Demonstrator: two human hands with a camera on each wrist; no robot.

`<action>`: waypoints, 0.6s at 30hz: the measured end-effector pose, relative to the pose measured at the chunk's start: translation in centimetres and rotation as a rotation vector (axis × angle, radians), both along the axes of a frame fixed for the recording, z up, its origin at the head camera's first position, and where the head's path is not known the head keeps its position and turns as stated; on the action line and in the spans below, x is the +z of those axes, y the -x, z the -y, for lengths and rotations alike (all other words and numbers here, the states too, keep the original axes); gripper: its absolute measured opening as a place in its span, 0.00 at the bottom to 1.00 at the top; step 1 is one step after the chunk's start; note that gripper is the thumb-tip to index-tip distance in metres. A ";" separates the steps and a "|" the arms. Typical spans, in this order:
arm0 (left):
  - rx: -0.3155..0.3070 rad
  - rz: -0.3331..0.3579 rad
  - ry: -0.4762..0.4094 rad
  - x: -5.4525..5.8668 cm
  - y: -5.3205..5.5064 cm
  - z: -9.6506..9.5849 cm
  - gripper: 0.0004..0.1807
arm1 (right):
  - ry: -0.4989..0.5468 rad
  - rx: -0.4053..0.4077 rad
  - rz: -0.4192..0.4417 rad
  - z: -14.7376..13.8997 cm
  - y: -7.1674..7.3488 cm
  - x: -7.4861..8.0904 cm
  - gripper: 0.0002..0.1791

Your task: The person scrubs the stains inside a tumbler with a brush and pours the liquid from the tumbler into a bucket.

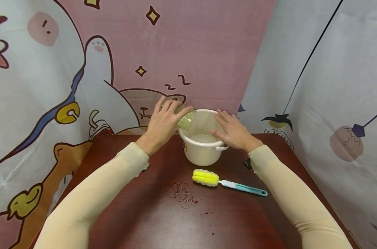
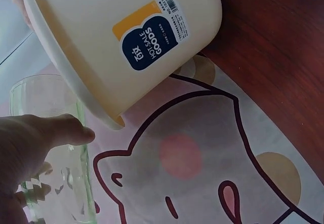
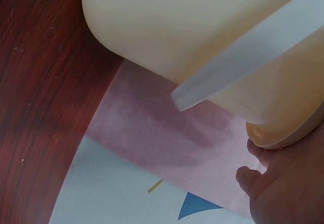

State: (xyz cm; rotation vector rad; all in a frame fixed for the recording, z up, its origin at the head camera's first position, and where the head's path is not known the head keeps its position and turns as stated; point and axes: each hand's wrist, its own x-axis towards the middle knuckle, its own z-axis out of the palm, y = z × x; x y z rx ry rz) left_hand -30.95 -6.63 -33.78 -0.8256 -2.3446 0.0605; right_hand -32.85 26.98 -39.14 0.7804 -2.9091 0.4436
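A cream plastic bucket (image 1: 202,154) with a white handle stands at the back of the table, some clear liquid in its bottom. My left hand (image 1: 164,121) grips a pale green clear glass (image 1: 186,121), tilted over the bucket's left rim. In the left wrist view the thumb lies along the side of the glass (image 2: 63,183), next to the bucket's labelled wall (image 2: 91,26). On the right side of the rim rests my right hand (image 1: 235,134), fingers extended and thumb over the opening. The right wrist view shows its fingertips by the rim, partly hidden.
A bottle brush (image 1: 206,177) with a yellow sponge head and teal handle (image 1: 250,188) lies in front of the bucket. Wet drops (image 1: 182,193) spot the dark red table (image 1: 138,214). A printed cloth (image 1: 200,52) hangs close behind the bucket.
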 end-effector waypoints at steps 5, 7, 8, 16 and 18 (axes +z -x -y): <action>-0.002 -0.030 0.035 0.0 0.0 0.0 0.46 | 0.001 0.000 0.005 0.0 -0.1 0.1 0.49; -0.006 -0.041 0.048 0.0 0.0 0.0 0.47 | 0.000 -0.001 0.006 0.0 -0.1 0.1 0.49; -0.009 -0.049 0.054 0.0 0.0 0.0 0.47 | -0.001 -0.002 0.006 0.0 -0.1 0.1 0.49; -0.001 -0.113 0.115 -0.1 -0.1 -0.1 0.49 | -0.019 -0.008 -0.007 0.0 0.0 0.0 0.49; 0.003 -0.123 0.127 -0.1 -0.1 -0.2 0.51 | -0.023 -0.010 -0.006 0.0 -0.1 0.0 0.49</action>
